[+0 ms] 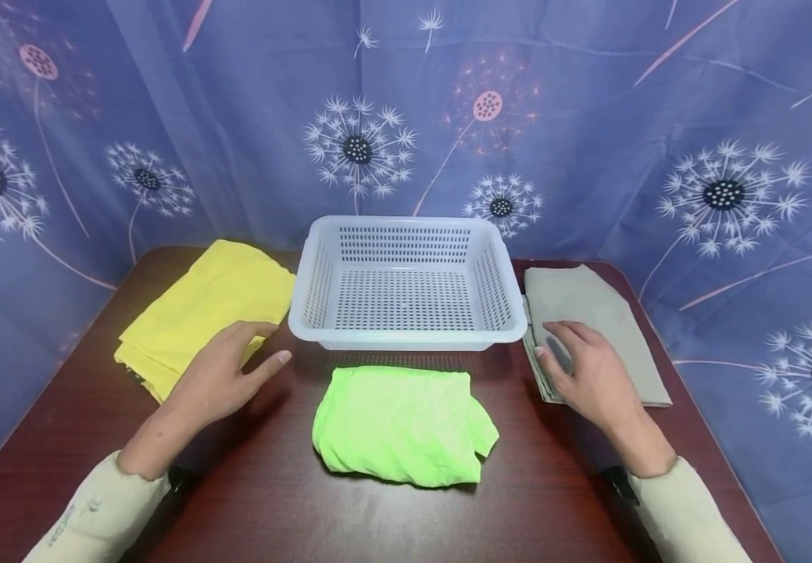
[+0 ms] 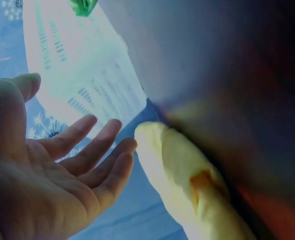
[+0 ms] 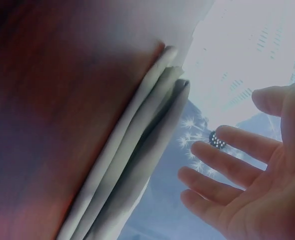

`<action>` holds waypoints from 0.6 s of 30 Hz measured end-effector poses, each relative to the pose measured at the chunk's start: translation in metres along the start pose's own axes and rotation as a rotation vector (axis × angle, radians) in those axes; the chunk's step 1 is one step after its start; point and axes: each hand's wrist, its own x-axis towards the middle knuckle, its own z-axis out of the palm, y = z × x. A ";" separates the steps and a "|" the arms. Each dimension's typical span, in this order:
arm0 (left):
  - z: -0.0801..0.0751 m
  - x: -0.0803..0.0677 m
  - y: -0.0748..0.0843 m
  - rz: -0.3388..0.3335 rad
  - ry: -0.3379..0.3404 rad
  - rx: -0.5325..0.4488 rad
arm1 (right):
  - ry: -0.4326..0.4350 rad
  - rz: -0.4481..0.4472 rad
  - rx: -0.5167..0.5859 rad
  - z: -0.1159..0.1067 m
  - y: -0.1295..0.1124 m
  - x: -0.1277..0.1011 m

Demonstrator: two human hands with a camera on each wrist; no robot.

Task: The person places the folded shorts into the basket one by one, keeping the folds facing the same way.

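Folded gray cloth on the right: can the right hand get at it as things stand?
Probably yes. The right hand hovers above the left part of the folded gray cloth, holding nothing, and the right wrist view shows nothing blocking the gap between them.

Blue-purple curtain (image 1: 251, 102) at the back, kinda wrinkly, covered in dandelion prints (image 1: 358, 148): white puffs with dark dotted centers, plus some pink heads (image 1: 488, 105). The counter (image 1: 406, 528) is dark reddish-brown, pretty shiny, rounded back corners.
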 end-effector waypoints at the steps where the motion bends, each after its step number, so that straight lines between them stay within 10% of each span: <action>1: 0.001 0.000 0.001 0.001 -0.009 -0.002 | -0.006 -0.004 0.003 0.001 -0.001 0.000; 18: 0.022 0.001 0.019 0.051 -0.071 -0.042 | -0.062 -0.040 0.068 0.007 -0.019 -0.002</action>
